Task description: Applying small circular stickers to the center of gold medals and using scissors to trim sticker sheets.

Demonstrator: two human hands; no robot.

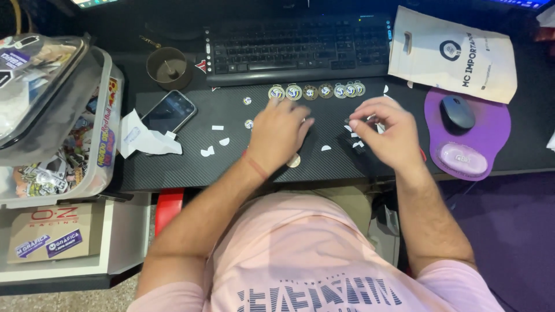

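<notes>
purple mouse pad (497, 124), black keyboard (298, 49)

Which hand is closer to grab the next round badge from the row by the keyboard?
Probably the left hand. It lies flat just under the left end of the badge row, nearly touching it. The right hand is pinched around something small, so it looks busy.

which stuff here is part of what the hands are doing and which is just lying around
In use:
left hand
right hand
row of round medals
white paper scraps

Lying about:
keyboard
phone
mouse
brown cup
white bag
sticker box
</notes>
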